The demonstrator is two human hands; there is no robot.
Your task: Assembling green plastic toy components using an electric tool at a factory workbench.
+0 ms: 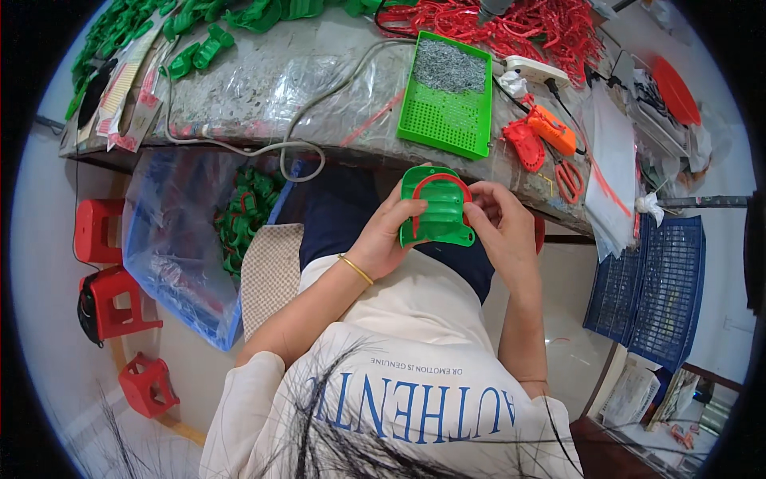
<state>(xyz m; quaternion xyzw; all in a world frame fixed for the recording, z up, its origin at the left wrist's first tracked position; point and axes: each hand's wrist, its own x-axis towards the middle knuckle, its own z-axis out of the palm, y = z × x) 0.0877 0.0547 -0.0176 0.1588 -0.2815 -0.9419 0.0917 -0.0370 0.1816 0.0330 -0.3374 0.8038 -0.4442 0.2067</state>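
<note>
Above my lap, just off the table's near edge, is a curved green plastic part [440, 215] with ridges across its middle and small holes at the corners. A thin red plastic strip [441, 176] bends in a U over it. My left hand [381, 238] is closed on the part's left side, its thumb pressing on the face near the strip's left leg. At the right edge my right hand [504, 225] pinches the strip's other leg between thumb and curled fingers. The fingertips behind the part are hidden.
Small metal pieces fill part of a green tray [445, 142]. Beside it lie red-handled scissors [569, 182], an orange tool [552, 130] and a power strip [536, 70]. Red strips [527, 36] heap behind. A lined blue bin [179, 239] with green parts stands left; a grey cable [291, 132] crosses the table.
</note>
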